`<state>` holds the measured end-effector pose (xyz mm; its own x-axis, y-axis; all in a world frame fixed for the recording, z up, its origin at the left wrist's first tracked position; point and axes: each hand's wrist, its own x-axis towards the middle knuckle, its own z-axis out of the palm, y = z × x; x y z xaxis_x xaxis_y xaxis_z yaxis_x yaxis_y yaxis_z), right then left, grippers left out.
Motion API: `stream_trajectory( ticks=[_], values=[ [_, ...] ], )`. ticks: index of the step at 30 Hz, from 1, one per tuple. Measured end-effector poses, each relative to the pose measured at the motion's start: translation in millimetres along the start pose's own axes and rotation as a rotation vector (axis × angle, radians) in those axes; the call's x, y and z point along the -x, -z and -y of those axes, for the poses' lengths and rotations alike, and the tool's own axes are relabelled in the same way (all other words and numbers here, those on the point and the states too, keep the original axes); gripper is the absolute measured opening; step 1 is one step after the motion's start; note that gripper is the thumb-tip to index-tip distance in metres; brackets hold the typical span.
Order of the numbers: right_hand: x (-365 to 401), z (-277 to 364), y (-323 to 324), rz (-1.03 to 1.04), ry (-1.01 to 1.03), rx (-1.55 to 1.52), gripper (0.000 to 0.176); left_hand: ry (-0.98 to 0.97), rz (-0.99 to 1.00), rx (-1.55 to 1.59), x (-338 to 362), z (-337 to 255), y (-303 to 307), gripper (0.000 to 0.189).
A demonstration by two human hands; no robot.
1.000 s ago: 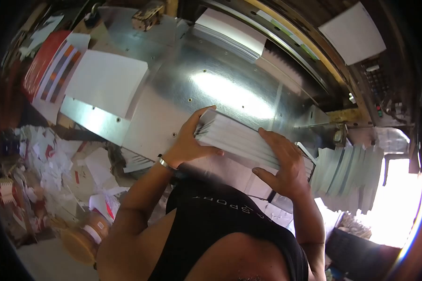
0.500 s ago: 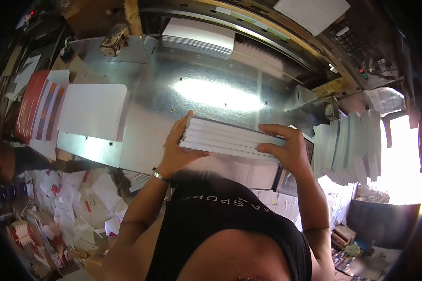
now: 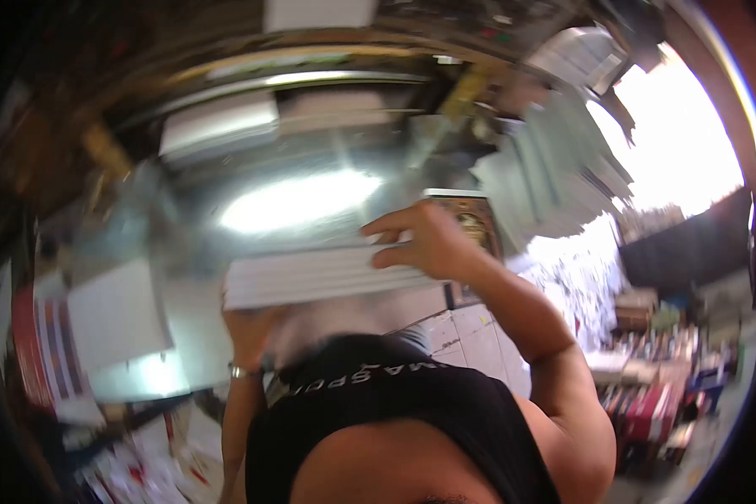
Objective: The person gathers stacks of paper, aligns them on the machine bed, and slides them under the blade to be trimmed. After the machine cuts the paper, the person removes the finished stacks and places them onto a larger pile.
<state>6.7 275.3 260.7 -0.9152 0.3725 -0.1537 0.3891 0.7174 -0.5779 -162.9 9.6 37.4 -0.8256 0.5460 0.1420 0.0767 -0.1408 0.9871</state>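
Observation:
Held level in front of my body is a stack of white paper blocks [image 3: 311, 277], with thin lines between its layers. The picture is smeared by motion. My left hand [image 3: 250, 328] grips the stack's left end from below, its fingers partly hidden. At the right end, my right hand [image 3: 428, 244] has its thumb against the stack's near side and its fingers over the upper edge. Beneath the stack lies a shiny metal table [image 3: 202, 244].
White sheets [image 3: 122, 315] lie at the table's left, beside a red stack [image 3: 34, 344]. Another paper pile [image 3: 218, 126] sits at the back. Tall paper stacks [image 3: 546, 172] stand on the right, close to a dark framed picture [image 3: 470, 214]. Paper scraps [image 3: 160, 458] cover the lower left.
My view has swung to the right, so the table and its piles appear further left. Both hands still hold the stack, and more of the floor piles on the right shows.

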Motion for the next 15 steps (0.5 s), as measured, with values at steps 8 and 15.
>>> stream_trajectory(
  ticks=[8, 15],
  values=[
    [17, -15, -11, -0.121, 0.122, -0.001, 0.048, 0.015, 0.012, 0.009, 0, 1, 8, 0.063],
    [2, -29, 14, 0.064, 0.031, 0.003, 0.047, 0.096, 0.204, -0.026, -5, 15, 27, 0.067]
  ],
)
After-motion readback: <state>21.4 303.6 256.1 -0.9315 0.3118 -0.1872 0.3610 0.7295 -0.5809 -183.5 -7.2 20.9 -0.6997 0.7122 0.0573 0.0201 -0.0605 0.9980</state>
